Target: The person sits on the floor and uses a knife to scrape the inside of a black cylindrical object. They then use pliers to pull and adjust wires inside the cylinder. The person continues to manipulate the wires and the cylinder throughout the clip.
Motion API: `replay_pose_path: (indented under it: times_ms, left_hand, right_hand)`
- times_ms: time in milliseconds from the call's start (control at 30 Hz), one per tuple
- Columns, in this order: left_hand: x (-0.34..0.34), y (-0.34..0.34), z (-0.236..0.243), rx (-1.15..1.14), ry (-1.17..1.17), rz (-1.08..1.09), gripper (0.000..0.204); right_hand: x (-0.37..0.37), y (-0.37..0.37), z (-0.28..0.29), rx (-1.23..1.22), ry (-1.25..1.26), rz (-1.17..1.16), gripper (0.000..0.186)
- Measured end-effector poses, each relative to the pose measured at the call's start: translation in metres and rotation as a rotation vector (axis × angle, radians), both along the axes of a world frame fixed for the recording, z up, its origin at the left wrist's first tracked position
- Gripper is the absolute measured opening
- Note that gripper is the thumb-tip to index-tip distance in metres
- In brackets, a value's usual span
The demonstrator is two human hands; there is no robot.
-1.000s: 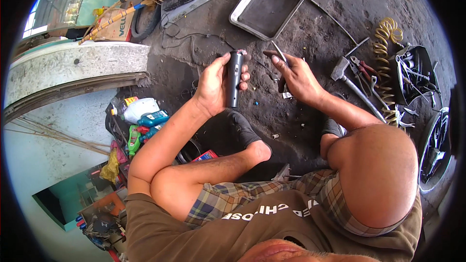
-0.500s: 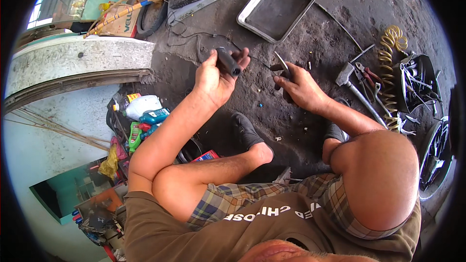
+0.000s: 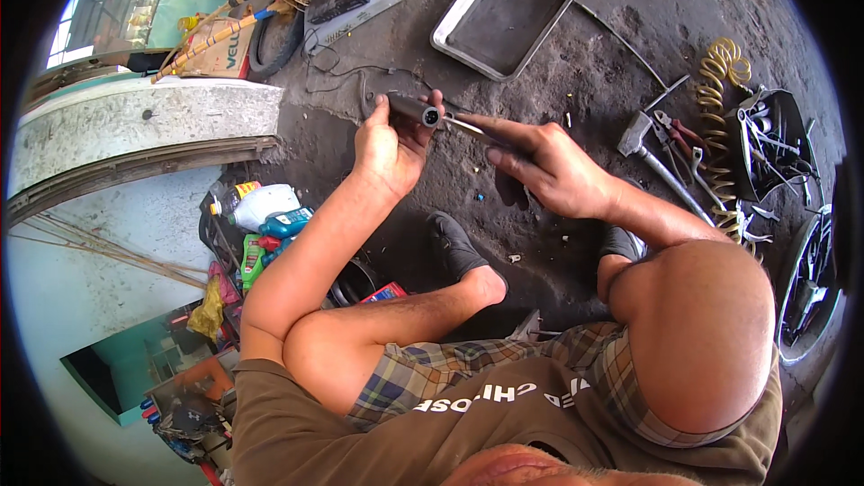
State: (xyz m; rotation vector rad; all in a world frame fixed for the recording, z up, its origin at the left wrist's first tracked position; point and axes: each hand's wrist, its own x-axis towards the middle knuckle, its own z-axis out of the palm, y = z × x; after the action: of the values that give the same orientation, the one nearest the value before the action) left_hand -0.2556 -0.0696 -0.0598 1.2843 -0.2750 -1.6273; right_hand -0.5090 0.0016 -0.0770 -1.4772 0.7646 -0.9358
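Observation:
My left hand [image 3: 387, 148] is wrapped round a black cylindrical tube [image 3: 410, 109], with its round hollow end turned to the right. Inside that end a few small light spots show. My right hand [image 3: 562, 171] grips a slim knife-like tool with a pale metal blade [image 3: 466, 129]; its handle is mostly hidden by the fingers. The blade's tip is at the tube's open end, and whether it touches the rim or only lies beside it I cannot tell. Both hands are held above the dark dirt floor.
A rectangular metal tray [image 3: 504, 22] lies ahead. On the right are a hammer [image 3: 641, 139], pliers [image 3: 688, 135], a coiled yellow hose [image 3: 714, 81] and a black bin of tools [image 3: 778, 139]. Bottles [image 3: 270, 202] stand left; a box [image 3: 355, 9] with a cable lies far left.
My right hand has moved left and swung the blade from pointing up to pointing at the tube. My left hand has turned the tube so its open end faces right.

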Motion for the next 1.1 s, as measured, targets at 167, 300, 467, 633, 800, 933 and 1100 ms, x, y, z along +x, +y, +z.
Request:
replay_pose_path:
  times_ms: [167, 300, 467, 633, 800, 933, 1100]
  left_hand:
    - [-0.013, 0.004, 0.002, -0.053, -0.045, -0.068, 0.049]
    - [-0.032, 0.014, 0.013, -0.190, -0.171, -0.135, 0.043]
    - [-0.038, 0.001, 0.012, -0.207, 0.005, -0.127, 0.031]
    - [-0.066, -0.016, 0.029, -0.295, -0.098, -0.161, 0.034]
    - [-0.120, -0.018, 0.042, -0.340, -0.164, -0.030, 0.043]
    - [-0.119, -0.018, 0.040, -0.405, 0.058, -0.050, 0.068]
    - [-0.115, -0.010, 0.032, -0.420, 0.071, 0.017, 0.069]
  right_hand:
    - [0.006, -0.003, -0.001, 0.095, 0.001, 0.003, 0.051]
    - [0.004, -0.002, 0.009, 0.270, -0.006, 0.031, 0.048]
    - [0.008, 0.001, 0.003, 0.216, -0.003, -0.012, 0.044]
    - [0.010, 0.007, -0.011, 0.044, -0.003, -0.146, 0.045]
    - [-0.004, 0.008, -0.005, -0.013, 0.043, -0.242, 0.049]
    - [-0.014, 0.006, -0.003, -0.039, 0.061, -0.242, 0.051]
    - [-0.016, 0.010, 0.001, -0.022, 0.112, -0.189, 0.052]
